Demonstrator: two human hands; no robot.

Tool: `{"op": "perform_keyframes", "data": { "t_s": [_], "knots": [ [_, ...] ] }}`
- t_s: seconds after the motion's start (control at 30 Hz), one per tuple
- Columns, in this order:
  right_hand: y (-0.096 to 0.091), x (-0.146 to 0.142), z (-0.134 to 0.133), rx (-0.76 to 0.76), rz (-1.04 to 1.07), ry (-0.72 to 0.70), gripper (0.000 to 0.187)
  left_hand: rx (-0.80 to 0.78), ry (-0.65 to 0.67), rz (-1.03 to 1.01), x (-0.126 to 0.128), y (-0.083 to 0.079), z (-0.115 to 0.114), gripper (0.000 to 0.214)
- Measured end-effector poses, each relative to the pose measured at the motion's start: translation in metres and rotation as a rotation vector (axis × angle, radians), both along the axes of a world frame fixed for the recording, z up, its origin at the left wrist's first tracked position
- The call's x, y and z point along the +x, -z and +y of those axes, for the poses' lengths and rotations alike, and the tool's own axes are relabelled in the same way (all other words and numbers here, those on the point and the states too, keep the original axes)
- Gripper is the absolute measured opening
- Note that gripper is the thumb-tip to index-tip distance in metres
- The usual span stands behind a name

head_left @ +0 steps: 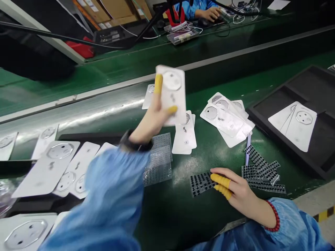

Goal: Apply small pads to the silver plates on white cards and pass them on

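Observation:
My left hand [150, 122], yellow finger cots on its thumb and a finger, holds up a white phone back cover [171, 99] with a round camera ring; both are slightly blurred. Below that cover, a small stack of white covers [184, 141] lies on the green bench. My right hand [240, 193], with two yellow-cotted fingers, pinches the right end of a clear sheet of black dots [200, 184] on the bench. Just right of this hand are several more dotted strips [261, 170] and a pale purple tool [247, 151], perhaps tweezers.
Loose white covers [227, 118] overlap at centre right. A black tray [290, 146] at right carries covers; more covers [49, 167] fill trays at left. Bubble wrap [158, 160] lies mid-bench. Another person's hand [210, 14] is across the bench, near cables.

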State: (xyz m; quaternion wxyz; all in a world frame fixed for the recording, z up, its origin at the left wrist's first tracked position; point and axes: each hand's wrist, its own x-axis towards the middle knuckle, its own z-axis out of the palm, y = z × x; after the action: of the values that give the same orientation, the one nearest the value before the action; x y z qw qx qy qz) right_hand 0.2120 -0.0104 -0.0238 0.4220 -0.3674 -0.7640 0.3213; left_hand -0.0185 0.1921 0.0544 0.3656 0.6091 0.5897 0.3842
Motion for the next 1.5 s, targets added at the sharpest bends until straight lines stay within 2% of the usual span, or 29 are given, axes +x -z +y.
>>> {"op": "perform_keyframes", "data": {
  "t_s": [0.03,0.07,0.1,0.17,0.23,0.3,0.43,0.63,0.77,1.0,1.2,1.3,1.5],
  "knots": [
    [-0.005,0.001,0.000,-0.003,0.017,0.014,0.040,-0.109,-0.113,-0.190,-0.014,0.001,-0.037,0.056],
    [-0.009,0.003,0.001,-0.002,0.029,0.024,0.041,-0.189,-0.180,-0.245,-0.024,0.005,-0.072,0.035],
    [-0.014,0.003,0.001,0.003,0.034,0.026,0.042,-0.248,-0.211,-0.270,-0.031,0.011,-0.106,0.026],
    [-0.021,0.002,0.001,0.023,0.017,0.008,0.044,-0.355,-0.233,-0.340,-0.033,0.026,-0.160,0.029],
    [-0.024,0.000,0.002,0.044,-0.035,-0.036,0.043,-0.428,-0.196,-0.415,-0.021,0.040,-0.194,0.038],
    [-0.023,-0.004,0.005,0.051,-0.106,-0.084,0.040,-0.488,-0.121,-0.472,-0.004,0.049,-0.208,0.039],
    [-0.025,-0.013,0.013,0.055,-0.229,-0.112,0.035,-0.527,-0.044,-0.552,0.016,0.054,-0.207,0.035],
    [-0.032,-0.030,0.020,0.144,-0.222,-0.172,0.014,-0.451,0.022,-0.581,0.015,0.060,-0.209,0.038],
    [-0.027,-0.034,0.021,0.161,-0.252,-0.234,0.014,-0.388,0.071,-0.546,0.011,0.061,-0.214,0.041],
    [-0.016,-0.031,0.019,0.216,-0.244,-0.247,0.020,-0.276,0.182,-0.393,0.009,0.066,-0.218,0.046],
    [-0.016,-0.033,0.019,-0.034,-0.122,-0.214,0.013,-0.160,0.278,-0.208,0.009,0.070,-0.218,0.035],
    [-0.018,-0.031,0.016,-0.084,-0.140,-0.232,0.014,-0.108,0.309,-0.108,0.008,0.071,-0.219,0.030],
    [-0.020,-0.028,0.009,-0.193,-0.206,-0.227,0.012,-0.029,0.395,0.005,0.006,0.068,-0.219,0.033]
  ]
}}
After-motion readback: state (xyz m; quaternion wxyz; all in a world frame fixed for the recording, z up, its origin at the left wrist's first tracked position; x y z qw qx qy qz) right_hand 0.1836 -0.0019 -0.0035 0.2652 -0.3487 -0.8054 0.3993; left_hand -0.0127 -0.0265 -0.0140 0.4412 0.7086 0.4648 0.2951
